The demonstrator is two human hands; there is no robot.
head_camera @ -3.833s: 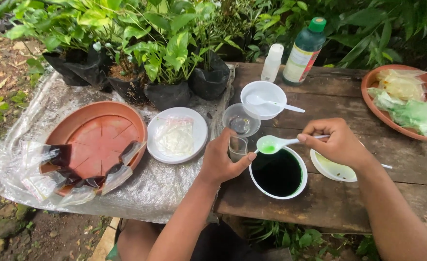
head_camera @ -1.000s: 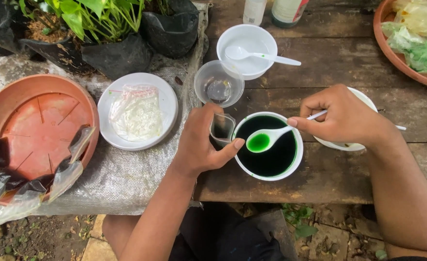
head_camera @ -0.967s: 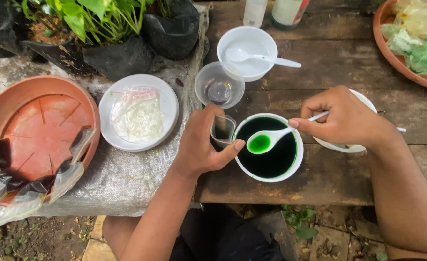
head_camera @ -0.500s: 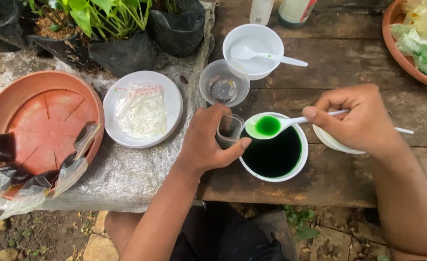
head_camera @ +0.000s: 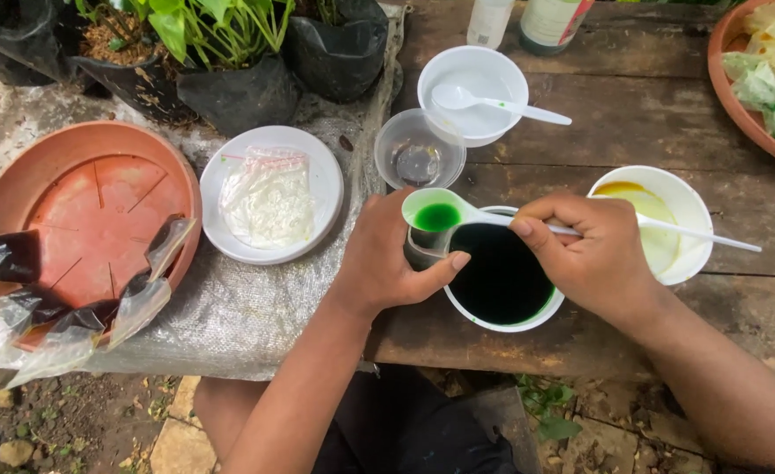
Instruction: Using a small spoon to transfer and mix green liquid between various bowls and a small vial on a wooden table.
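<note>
One weathered wooden bench [head_camera: 633, 114] stands outdoors over bare soil, its left part covered by a grey plastic sheet [head_camera: 229, 307]. From the left: one terracotta saucer [head_camera: 89, 202] with clear plastic bags draped on its near edge; black grow bags [head_camera: 229, 88] holding green plants behind it, count uncertain; one white plate [head_camera: 317, 175] carrying a clear packet; one empty clear cup [head_camera: 418, 149]. The left hand [head_camera: 387, 259] has its grip closed round a small clear glass [head_camera: 422, 246], which stands just beside a white bowl of dark green liquid [head_camera: 501, 276]. The right hand [head_camera: 594, 254] pinches one white spoon [head_camera: 440, 212], loaded with bright green liquid, directly above that glass. Three white bowls counted: one behind holding a spoon [head_camera: 479, 92], the green one, one with yellowish residue [head_camera: 668, 219]. A terracotta dish of bags [head_camera: 738, 96] sits far right.
</note>
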